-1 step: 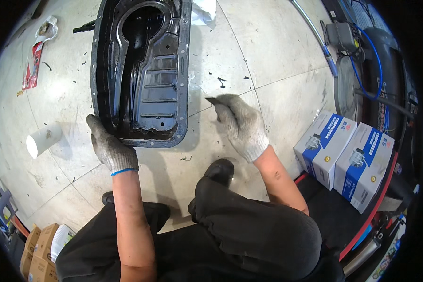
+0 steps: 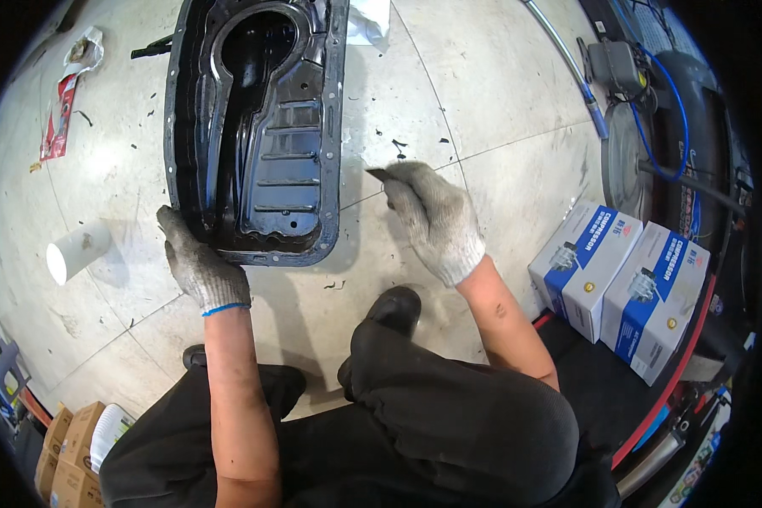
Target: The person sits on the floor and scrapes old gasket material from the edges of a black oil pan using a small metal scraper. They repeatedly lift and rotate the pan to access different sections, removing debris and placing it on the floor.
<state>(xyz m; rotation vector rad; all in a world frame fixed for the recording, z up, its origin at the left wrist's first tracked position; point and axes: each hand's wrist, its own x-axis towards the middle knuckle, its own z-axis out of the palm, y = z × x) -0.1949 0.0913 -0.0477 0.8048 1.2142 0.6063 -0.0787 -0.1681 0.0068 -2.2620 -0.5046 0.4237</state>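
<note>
A black oil pan (image 2: 330,212) with a flat bolt-holed flange lies on the floor, its inside facing up and looking oily. My left hand (image 2: 201,267), in a dirty knit glove, grips its near left corner. To the right of the pan, apart from it, my gloved right hand (image 2: 436,216) is closed in a pinch. Between those fingers sticks out a small dark pointed piece, perhaps a blade (image 2: 377,174), aimed at the pan's right flange; the rest of it is hidden in the glove. Small black scraps (image 2: 400,146) lie on the floor beyond the right hand.
Two white and blue boxes (image 2: 584,267) stand at the right on a black, red-edged surface (image 2: 597,389). A white cylinder (image 2: 80,251) lies at the left near a red packet (image 2: 57,127). At far right are a dark tank (image 2: 703,110) and blue hose (image 2: 684,127). Brown cartons (image 2: 76,440) sit lower left.
My right hand has shifted slightly up and to the left, bringing the dark pointed piece a little nearer the pan. My left hand has barely moved.
</note>
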